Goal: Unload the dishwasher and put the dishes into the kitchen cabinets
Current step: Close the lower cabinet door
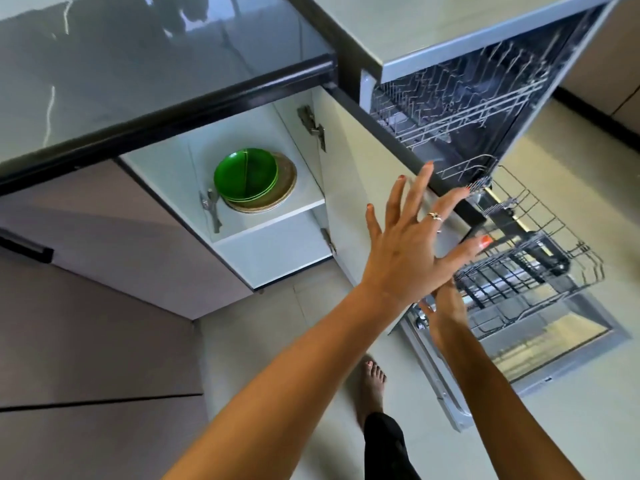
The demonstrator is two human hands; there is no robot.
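A glossy grey countertop [145,64] with a black front edge [166,123] reflects bright daylight. Below it sit mauve-grey base units [114,244], one fitted with a black handle [26,250]. The floor [277,358] consists of pale tiles.

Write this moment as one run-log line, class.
left hand: open, fingers spread at white cabinet door | right hand: mostly hidden | green bowls: stacked on tan plates, cabinet shelf | dishwasher racks: appear empty

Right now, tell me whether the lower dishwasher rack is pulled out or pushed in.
Pulled out. The lower rack sits forward over the dropped dishwasher door, outside the tub, and looks empty.
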